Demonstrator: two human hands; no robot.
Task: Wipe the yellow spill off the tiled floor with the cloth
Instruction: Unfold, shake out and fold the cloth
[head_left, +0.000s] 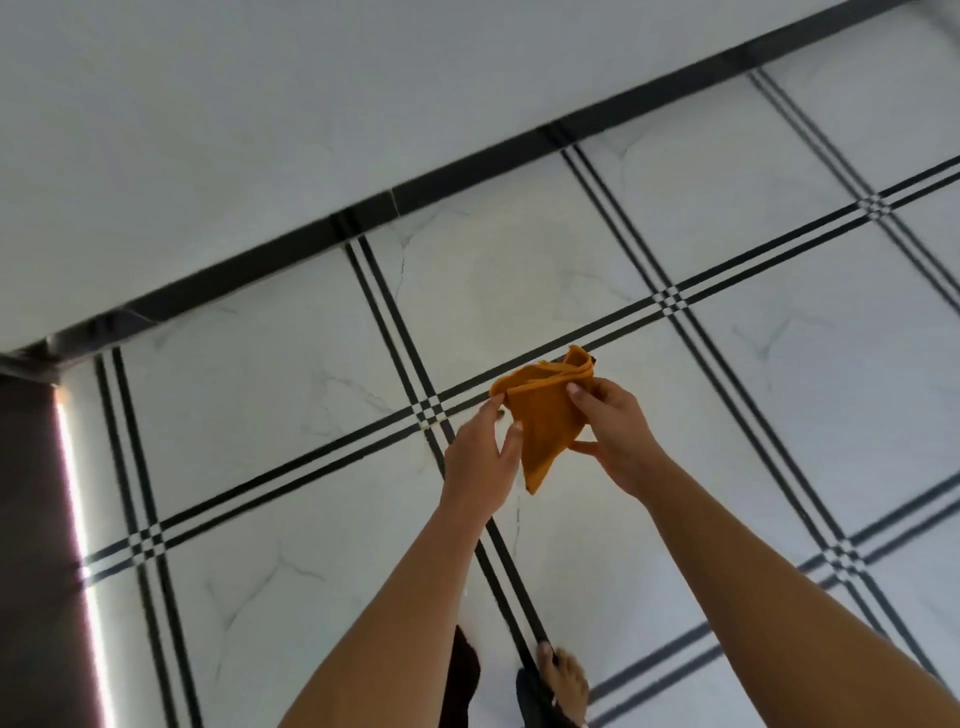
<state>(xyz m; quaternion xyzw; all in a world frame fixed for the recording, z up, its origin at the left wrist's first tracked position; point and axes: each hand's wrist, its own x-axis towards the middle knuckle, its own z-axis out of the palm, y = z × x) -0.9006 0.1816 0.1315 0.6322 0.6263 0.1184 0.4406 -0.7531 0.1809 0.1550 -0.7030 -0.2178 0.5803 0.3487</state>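
Overhead, both hands' grip pinches the folded orange cloth (545, 421) above tiled floor (727, 389).

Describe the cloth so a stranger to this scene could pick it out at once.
Start from the white tiled floor with its double black lines, below the dark strip along the wall. Above the floor's middle, the left hand and right hand hold the cloth between them. It is a folded orange-yellow piece hanging to a point, the only bright colour in view.
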